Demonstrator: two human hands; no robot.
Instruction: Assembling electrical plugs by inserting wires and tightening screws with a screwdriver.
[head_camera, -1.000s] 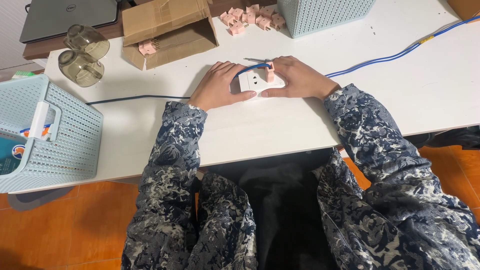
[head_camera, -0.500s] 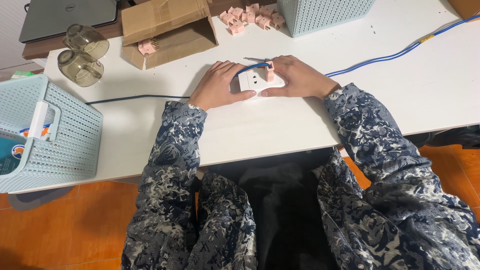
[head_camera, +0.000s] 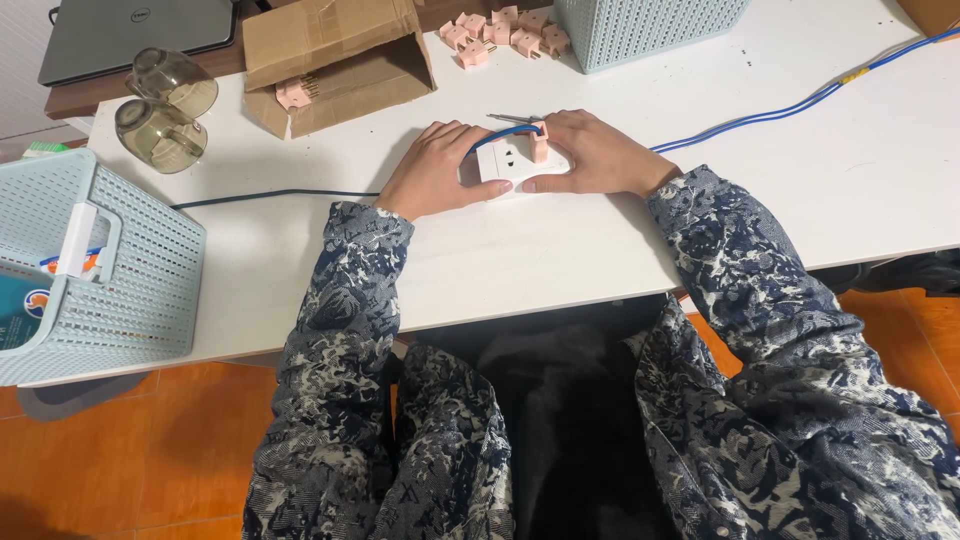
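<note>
No visible change vs. 1 s ago: L hand (head_camera: 432, 170) and R hand (head_camera: 592, 155) still clasp white socket block (head_camera: 505, 161) on worktop (head_camera: 560, 250). R fingers pinch pink plug (head_camera: 540, 143) seated in it; work looks paused mid-insertion.

White table (head_camera: 800, 190), cardboard box (head_camera: 335, 50), two baskets (head_camera: 90, 270), blue cable (head_camera: 790, 105), pink plugs (head_camera: 505, 28)

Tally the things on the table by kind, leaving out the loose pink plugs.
Glass mugs: 2
Light blue baskets: 2
Cardboard boxes: 1
Laptops: 1
White socket blocks, held between left hand and right hand: 1
Total: 7
</note>
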